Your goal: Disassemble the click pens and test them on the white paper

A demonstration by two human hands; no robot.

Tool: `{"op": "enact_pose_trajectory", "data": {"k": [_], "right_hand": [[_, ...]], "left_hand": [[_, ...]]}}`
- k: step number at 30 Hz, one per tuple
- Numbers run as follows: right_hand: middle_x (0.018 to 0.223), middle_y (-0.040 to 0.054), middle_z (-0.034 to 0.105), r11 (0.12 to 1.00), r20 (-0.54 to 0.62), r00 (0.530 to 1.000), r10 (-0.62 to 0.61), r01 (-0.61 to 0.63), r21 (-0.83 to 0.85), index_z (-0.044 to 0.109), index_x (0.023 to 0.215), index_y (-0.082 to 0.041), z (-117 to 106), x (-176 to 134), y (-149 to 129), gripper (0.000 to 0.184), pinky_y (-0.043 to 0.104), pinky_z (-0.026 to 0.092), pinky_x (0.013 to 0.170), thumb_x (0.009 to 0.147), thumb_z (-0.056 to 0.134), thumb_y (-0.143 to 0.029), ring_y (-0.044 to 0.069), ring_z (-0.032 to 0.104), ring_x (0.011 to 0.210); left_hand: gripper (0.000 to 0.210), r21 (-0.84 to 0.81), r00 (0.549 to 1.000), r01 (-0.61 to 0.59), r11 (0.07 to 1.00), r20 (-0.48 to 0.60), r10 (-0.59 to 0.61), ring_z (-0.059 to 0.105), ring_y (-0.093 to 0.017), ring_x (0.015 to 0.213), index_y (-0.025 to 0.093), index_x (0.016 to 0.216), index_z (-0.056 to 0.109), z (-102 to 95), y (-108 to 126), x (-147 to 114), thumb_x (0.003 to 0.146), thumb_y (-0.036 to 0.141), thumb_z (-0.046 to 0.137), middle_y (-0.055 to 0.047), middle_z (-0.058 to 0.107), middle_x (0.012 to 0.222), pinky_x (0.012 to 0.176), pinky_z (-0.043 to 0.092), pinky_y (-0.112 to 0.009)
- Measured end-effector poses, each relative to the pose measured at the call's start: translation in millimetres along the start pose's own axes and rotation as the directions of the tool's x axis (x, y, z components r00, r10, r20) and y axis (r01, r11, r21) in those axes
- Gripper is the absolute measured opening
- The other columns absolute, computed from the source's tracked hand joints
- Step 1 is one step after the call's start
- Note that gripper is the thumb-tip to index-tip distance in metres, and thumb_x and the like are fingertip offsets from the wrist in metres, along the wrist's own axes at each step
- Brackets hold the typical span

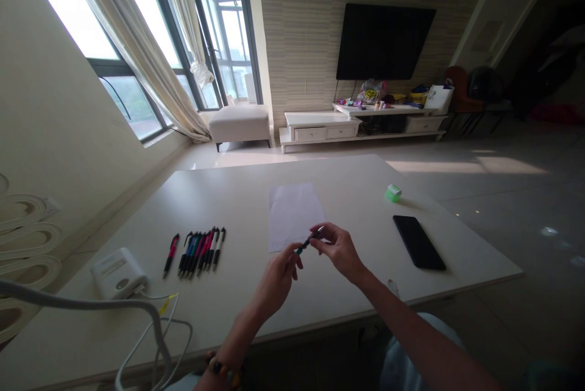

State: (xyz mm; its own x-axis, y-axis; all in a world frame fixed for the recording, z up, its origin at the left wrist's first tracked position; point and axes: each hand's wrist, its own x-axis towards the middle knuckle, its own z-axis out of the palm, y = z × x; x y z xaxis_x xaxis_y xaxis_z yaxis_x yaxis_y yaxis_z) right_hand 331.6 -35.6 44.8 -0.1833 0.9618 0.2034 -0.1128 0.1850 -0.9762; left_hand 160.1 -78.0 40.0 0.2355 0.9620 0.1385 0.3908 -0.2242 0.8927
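The left hand (280, 270) holds the green end of a dark pen (306, 243) and the right hand (336, 246) pinches its other end, the pen slanting over the near part of a white sheet (295, 211) on the worktop (247, 202). A row of pens (200, 252) lies to the left, a black phone (418, 242) to the right.

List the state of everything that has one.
Pen: tilted, in both hands
Left hand: closed on it
Right hand: closed on it
Grouped pens: lying side by side
Separate red pen: lying apart
Paper: lying flat
Phone: flat, nothing lit
Television: screen dark
Drawers: shut
Curtains: gathered aside
White device: cable attached
Green box: open or shut unclear
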Motion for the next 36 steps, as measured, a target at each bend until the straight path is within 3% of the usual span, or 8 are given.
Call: {"op": "enact_pose_trajectory", "data": {"k": [3,6,11,16,22,27,31,36], "right_hand": [[0.076,0.0035,0.060,0.998,-0.029,0.999,-0.021,0.022,0.054,0.062,0.095,-0.017,0,1,-2,0.027,0.025,0.044,0.051,0.074,0.065,-0.034,0.015,0.057,0.068],[0.078,0.0040,0.060,0.997,-0.011,1.000,-0.020,0.021,0.076,0.062,0.099,-0.017,0,2,-4,0.029,0.025,0.043,0.052,0.075,0.063,-0.034,0.015,0.055,0.068],[0.080,0.0043,0.061,0.999,0.041,0.999,-0.016,0.014,0.045,0.062,0.103,-0.018,0,2,-6,0.035,0.025,0.043,0.052,0.071,0.067,-0.032,0.015,0.055,0.068],[0.080,0.0053,0.062,0.997,-0.054,0.998,-0.027,0.031,0.076,0.063,0.100,-0.017,-5,4,-10,0.031,0.026,0.041,0.052,0.074,0.065,-0.033,0.016,0.055,0.069],[0.084,0.0052,0.063,0.973,-0.178,0.984,-0.003,0.045,0.228,0.064,0.099,-0.019,-13,8,-16,0.031,0.024,0.039,0.053,0.072,0.068,-0.031,0.015,0.055,0.071],[0.083,0.0043,0.062,0.954,-0.216,0.975,0.049,0.018,0.299,0.064,0.097,-0.018,-18,9,-18,0.032,0.023,0.038,0.053,0.069,0.070,-0.031,0.014,0.054,0.070],[0.080,0.0037,0.062,0.961,-0.161,0.985,0.066,-0.019,0.275,0.065,0.094,-0.018,-17,7,-19,0.028,0.024,0.037,0.052,0.070,0.069,-0.032,0.013,0.053,0.066],[0.079,0.0045,0.063,0.982,0.017,0.998,0.065,-0.067,0.174,0.065,0.093,-0.017,-11,0,-22,0.029,0.025,0.038,0.052,0.069,0.069,-0.033,0.014,0.055,0.066]], "left_hand": [[0.029,-0.270,0.998,0.061,0.961,0.023,-0.057,0.046,-0.009,0.052,0.019,0.102,0.051,13.4,-2,3,0.090,0.040,0.035,0.002,0.051,0.066,0.051,0.036,-0.021],[0.033,-0.399,0.993,0.119,0.909,0.050,-0.108,0.038,-0.007,0.046,0.019,0.095,0.050,23.8,-2,5,0.088,0.048,0.037,0.007,0.039,0.057,0.045,0.030,-0.019],[0.033,-0.395,0.991,0.134,0.909,0.044,-0.127,0.035,-0.006,0.045,0.018,0.087,0.050,31.5,1,7,0.085,0.051,0.042,0.008,0.035,0.055,0.043,0.027,-0.018],[0.032,-0.347,0.989,0.146,0.927,0.022,-0.147,0.035,-0.007,0.046,0.018,0.079,0.050,33.0,6,4,0.086,0.048,0.041,0.007,0.038,0.052,0.046,0.028,-0.019],[0.031,-0.370,0.986,0.159,0.915,0.015,-0.166,0.037,-0.008,0.047,0.018,0.078,0.050,36.0,7,3,0.085,0.048,0.043,0.007,0.041,0.052,0.048,0.031,-0.020],[0.031,-0.401,0.989,0.140,0.905,0.003,-0.151,0.039,-0.008,0.048,0.018,0.079,0.049,39.3,4,4,0.085,0.048,0.043,0.006,0.043,0.054,0.049,0.032,-0.020],[0.033,-0.419,0.985,0.102,0.902,-0.082,-0.150,0.038,-0.008,0.048,0.018,0.079,0.050,38.4,8,5,0.085,0.050,0.043,0.006,0.041,0.054,0.048,0.030,-0.019],[0.038,-0.486,0.971,0.075,0.871,-0.162,-0.174,0.031,-0.007,0.046,0.017,0.086,0.054,36.7,12,8,0.082,0.054,0.047,0.007,0.033,0.054,0.044,0.025,-0.020]]}}
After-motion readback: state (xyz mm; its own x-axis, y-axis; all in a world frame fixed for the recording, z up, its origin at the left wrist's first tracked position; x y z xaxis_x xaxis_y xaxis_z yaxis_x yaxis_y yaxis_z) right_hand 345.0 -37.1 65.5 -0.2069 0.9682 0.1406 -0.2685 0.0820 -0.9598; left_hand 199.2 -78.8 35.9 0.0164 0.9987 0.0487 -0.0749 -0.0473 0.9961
